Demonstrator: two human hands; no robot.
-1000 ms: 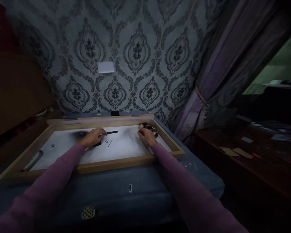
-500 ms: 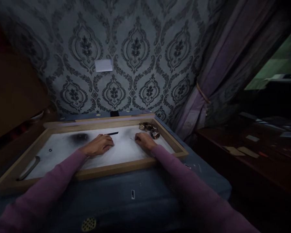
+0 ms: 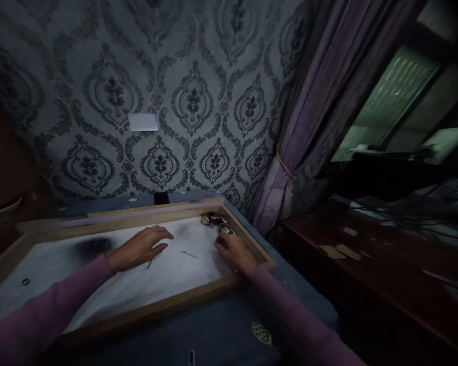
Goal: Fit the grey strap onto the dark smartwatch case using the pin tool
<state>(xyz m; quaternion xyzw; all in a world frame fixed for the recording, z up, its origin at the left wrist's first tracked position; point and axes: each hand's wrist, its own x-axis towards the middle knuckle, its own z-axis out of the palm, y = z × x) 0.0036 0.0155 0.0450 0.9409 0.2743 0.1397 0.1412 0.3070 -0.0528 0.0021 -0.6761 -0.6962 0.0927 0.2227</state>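
My left hand (image 3: 139,249) is over the white sheet (image 3: 209,262) inside a shallow wooden-framed tray (image 3: 175,307). Its thumb and fingers are apart. A thin dark strip (image 3: 149,265) sticks out just below the thumb; whether the hand touches it I cannot tell. Between the hands a slender, light-coloured tool (image 3: 190,254) lies on the sheet, blurred. My right hand (image 3: 236,252) is at the right side, fingers curled, close in front of a round watch (image 3: 225,228). Its fingertips are partly hidden. More watches (image 3: 209,219) lie in the tray's far right corner.
A small dark ring (image 3: 25,281) and a dark smudge (image 3: 93,246) show on the sheet's left. Behind the tray lies a black flat object (image 3: 161,199) on the blue cloth (image 3: 290,300). A red-brown desk (image 3: 366,274) with papers and cables stands at right.
The view has swung right. My right hand has let go of the slender tool and moved toward the watches. My left hand's fingers have lifted and spread; the dark strip now shows below its thumb.
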